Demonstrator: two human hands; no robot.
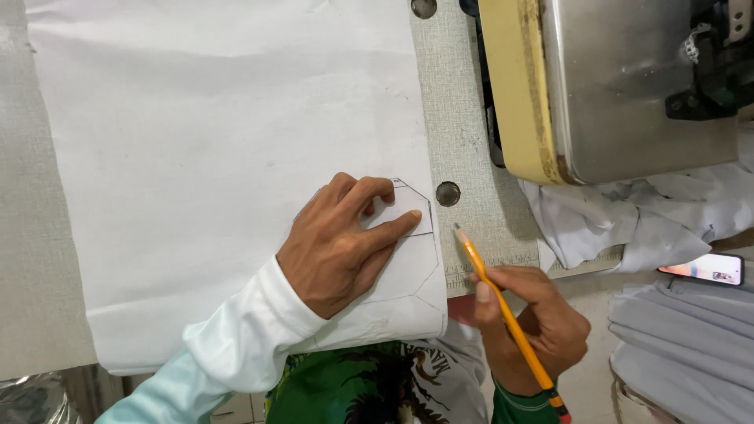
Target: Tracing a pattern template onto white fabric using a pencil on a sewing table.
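Left hand [339, 245] spread flat, pinning a thin pattern piece [404, 259] on white fabric [220, 157] near the table edge; right hand [534, 322] closed around a yellow pencil [503, 310], tip just off the fabric edge. Fabric likely light, limp, prone to creeping. Best held by flat fingertip pressure close to the traced outline.

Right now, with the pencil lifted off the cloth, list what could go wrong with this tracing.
1. The left hand alone pins the paper template on the white fabric; easing off could shift it and break the outline.
2. The pencil in the right hand points off the cloth edge, so it may restart off the line.
3. The fabric's folded edge overhangs the table and might drag.
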